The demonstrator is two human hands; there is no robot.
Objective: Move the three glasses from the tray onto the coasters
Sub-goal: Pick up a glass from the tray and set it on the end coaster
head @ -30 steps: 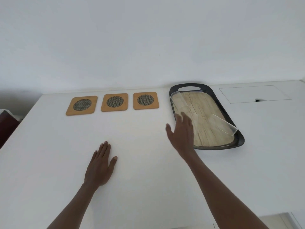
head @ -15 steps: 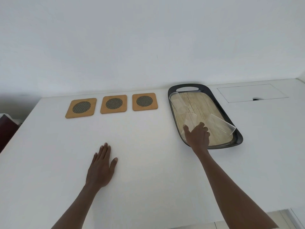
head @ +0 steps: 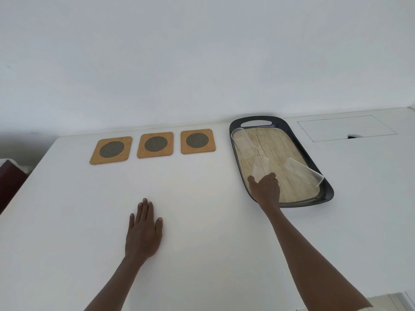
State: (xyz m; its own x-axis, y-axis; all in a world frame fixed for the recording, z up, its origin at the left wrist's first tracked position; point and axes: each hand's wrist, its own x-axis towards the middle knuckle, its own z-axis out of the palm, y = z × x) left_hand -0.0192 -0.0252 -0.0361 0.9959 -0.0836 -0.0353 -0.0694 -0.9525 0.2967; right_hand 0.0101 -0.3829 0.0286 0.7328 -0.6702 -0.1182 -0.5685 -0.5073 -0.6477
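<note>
Gripping near glass (head: 260,169) now, right hand (head: 266,191) lower on tray (head: 314,167), left hand (head: 143,230) unmoved

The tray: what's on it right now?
Three clear glasses: back-left, right, and middle one with right hand around it. The hand covers its near end.

A single head-worn wide-angle camera looks forward and down across a white table (head: 202,221) toward a plain white wall (head: 202,52). Both forearms enter from the bottom edge, close to the lens; the right hand (head: 265,189) reaches the near end of a dark tray (head: 325,194) right of centre, while three coasters (head: 155,144) lie farther off, up and left of that grip. Wide-angle distortion bows the table's far edge.
</note>
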